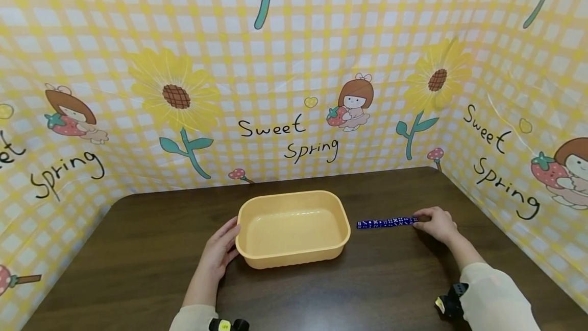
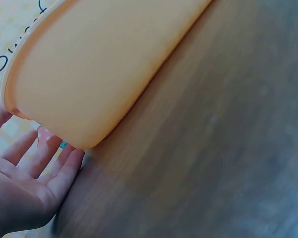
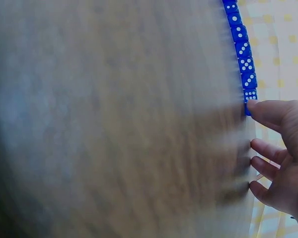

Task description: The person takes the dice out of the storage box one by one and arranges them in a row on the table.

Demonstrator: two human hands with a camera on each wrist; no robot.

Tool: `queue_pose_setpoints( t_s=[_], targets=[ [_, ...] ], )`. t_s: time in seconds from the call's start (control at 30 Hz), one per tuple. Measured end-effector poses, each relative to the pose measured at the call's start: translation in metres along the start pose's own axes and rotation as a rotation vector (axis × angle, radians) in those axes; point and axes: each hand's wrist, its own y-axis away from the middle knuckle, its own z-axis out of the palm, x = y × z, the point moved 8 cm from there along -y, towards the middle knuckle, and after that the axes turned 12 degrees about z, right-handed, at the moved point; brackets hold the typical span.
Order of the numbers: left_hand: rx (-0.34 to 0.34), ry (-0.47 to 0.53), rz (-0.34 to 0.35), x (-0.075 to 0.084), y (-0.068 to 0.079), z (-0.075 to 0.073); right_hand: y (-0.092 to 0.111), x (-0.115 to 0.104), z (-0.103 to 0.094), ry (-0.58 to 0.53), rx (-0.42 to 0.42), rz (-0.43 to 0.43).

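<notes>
A pale yellow plastic bin [image 1: 294, 257] stands on the dark wooden table. My left hand [image 1: 221, 246] rests against its left end, thumb up by the rim and the other fingers loosely spread along the lower wall, as the left wrist view shows. To the right of the bin runs a straight row of blue dice [image 1: 386, 223] with white pips, set end to end. At the row's right end, my right hand [image 1: 436, 222] pinches the last die [image 3: 248, 110]. Its thumb lies on that die, the index finger is mostly hidden, and the other fingers touch down on the table.
The wooden table [image 1: 151, 249] reaches back to a yellow checked cloth [image 1: 285, 75] that hangs behind it and on both sides. Black wrist cameras sit at both cream sleeves [image 1: 496, 295].
</notes>
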Motion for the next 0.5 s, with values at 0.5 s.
queue_pose_setpoints(
  t_s=[0.5],
  targets=[
    [-0.014, -0.150, 0.061, 0.033, -0.002, -0.017, 0.002, -0.002, -0.016, -0.158, -0.140, 0.044]
  ],
)
